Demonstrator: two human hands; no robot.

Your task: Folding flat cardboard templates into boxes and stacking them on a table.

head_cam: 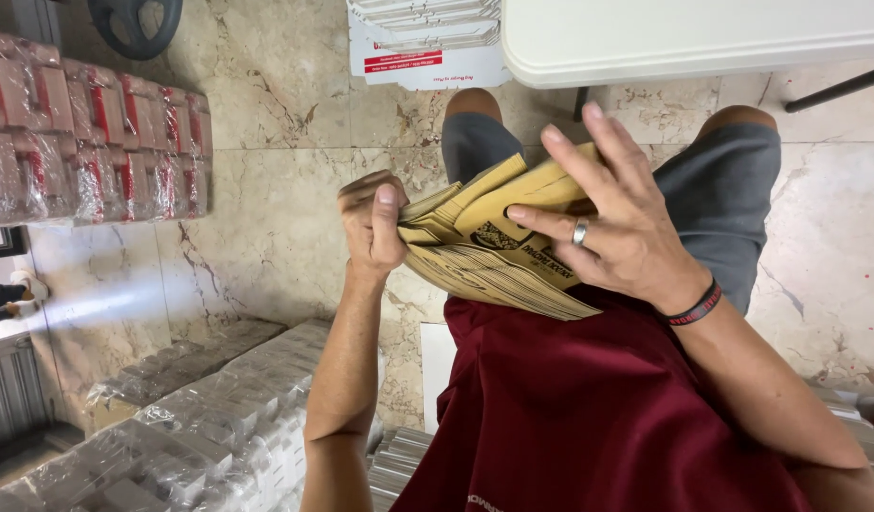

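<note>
The head camera looks straight down at a seated person in a dark red shirt (589, 408) and grey shorts (731, 204), with both hands raised over the lap.

Between the hands sits a stack of flat yellow-brown cardboard sheets (489, 251). The sheets are thin and many, their edges showing as fine layered lines along the lower side, and the top ones fan apart and bend upward toward the knees. A black printed patch with lettering shows on one upper sheet. The stack is held in the air above the thighs, just in front of the shirt, well clear of the floor.

The left hand (373, 223) grips the stack's left end: the fingers curl together behind it and the thumb presses flat on the front edge, pinching the sheets. The right hand (612, 223) lies over the right part of the stack, its fingers spread and extended across the top sheets, the thumb pointing left onto the printed face. It wears a ring and a dark wristband (695, 305).

Beneath is a marble floor (276, 114). A white table (693, 33) edge crosses the top. Shrink-wrapped packs of red-and-white boxes (91, 137) lie at the left, and wrapped packs of pale boxes (209, 408) fill the lower left.
</note>
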